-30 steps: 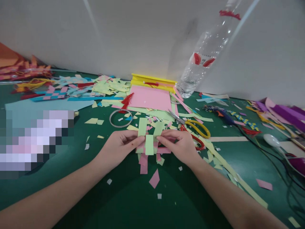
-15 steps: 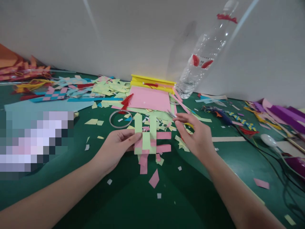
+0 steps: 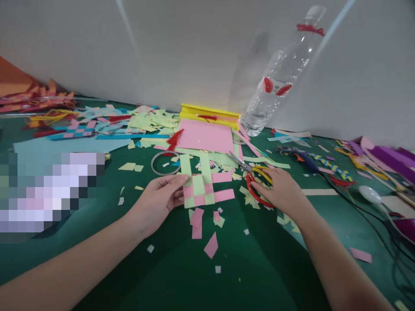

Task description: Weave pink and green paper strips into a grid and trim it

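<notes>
My left hand [image 3: 159,199] pinches the left edge of a small woven paper piece [image 3: 199,185] between thumb and fingers. It is a checker weave of pale green and pink strips, with two green ends pointing away and two pink ends pointing right. To its right, my right hand [image 3: 281,186] has its fingers on the handles of a pair of scissors [image 3: 251,171] with one yellow and one red loop. The blades point away and to the left, slightly apart. How far the fingers pass through the loops is partly hidden.
A tape ring [image 3: 165,163] lies behind my left hand. Pink sheets [image 3: 205,134], a yellow folded strip [image 3: 210,114] and paper scraps [image 3: 149,122] spread towards the wall. A plastic bottle [image 3: 274,86] leans there. At right are a glue gun [image 3: 300,160] and a white spoon [image 3: 371,194].
My right hand has slid back and right from the scissors' blade end to their handles, uncovering them. The woven piece stays in my left hand, turned slightly. The view has shifted a little.
</notes>
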Tool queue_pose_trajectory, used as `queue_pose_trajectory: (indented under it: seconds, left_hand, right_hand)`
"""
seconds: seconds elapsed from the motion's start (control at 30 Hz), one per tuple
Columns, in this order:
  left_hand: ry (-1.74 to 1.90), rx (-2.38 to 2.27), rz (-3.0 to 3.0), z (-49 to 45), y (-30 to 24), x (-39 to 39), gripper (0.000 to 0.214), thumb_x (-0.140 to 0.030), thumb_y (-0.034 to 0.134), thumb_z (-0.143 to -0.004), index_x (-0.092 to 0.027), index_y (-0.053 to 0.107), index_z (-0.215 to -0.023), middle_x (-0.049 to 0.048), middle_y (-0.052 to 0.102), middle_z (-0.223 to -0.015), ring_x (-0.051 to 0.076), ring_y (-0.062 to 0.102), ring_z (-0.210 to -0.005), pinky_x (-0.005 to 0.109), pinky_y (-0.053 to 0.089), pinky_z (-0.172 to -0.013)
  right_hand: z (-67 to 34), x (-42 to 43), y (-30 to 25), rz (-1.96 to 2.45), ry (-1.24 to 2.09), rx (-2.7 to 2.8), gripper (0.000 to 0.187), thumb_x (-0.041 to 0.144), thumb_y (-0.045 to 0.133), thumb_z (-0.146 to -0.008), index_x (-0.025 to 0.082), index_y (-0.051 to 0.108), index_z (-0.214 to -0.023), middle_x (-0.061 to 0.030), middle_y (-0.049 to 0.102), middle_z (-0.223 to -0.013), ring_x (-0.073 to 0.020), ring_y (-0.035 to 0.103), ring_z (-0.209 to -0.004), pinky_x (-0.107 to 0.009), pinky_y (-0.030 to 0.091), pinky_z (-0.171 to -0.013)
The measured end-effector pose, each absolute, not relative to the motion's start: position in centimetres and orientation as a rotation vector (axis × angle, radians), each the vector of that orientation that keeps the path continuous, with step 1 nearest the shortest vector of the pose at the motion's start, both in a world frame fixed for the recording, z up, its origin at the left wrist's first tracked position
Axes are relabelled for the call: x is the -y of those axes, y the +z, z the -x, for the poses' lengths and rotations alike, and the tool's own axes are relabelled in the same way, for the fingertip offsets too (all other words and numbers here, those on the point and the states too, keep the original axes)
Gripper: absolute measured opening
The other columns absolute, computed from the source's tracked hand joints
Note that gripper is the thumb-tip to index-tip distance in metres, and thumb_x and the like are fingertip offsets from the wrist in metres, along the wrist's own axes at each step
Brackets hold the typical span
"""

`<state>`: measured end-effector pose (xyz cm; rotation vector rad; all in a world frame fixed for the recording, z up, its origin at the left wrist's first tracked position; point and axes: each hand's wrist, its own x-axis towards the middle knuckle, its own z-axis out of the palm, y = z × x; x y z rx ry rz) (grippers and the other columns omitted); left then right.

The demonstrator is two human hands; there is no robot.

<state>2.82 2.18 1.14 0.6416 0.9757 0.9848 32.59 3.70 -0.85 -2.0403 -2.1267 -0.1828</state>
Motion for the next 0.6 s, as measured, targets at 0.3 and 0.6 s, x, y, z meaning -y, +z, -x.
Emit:
queue_pose_trajectory:
  seconds: [0.3,0.6]
  left_hand:
    - [1.001,-1.052,-0.66,-2.7,0.7,-2.3,0.014,-0.026,0.06,-0.083,-0.017,0.069,-0.078,0.0028,0.066,-0.073,0.012,0.061,-0.066,0.023,0.053,-0.063]
    - [1.132,-1.176,-0.58,-2.9,1.4,-2.4,0.012,-0.021,0.058,-0.085,-0.015,0.069,-0.081,0.0038,0.069,-0.075,0.012,0.065,-0.069,0.022,0.054,-0.064]
  right_hand:
    - [-32.1,-3.6,0.1,2.004,-0.184,1.96,0.052,0.058,0.052,-0.077,0.016,0.058,-0.108,-0.0136,0.059,-0.104,-0.0239,0.062,-0.072,-0.038,0.05,-0.059]
    - [-31.6,-3.2,0.9,1.774,-0.087,1.798,0.053,0.043,0.068,-0.065,0.016,0.052,-0.109,-0.0114,0.052,-0.101,-0.0157,0.052,-0.062,-0.031,0.047,-0.051]
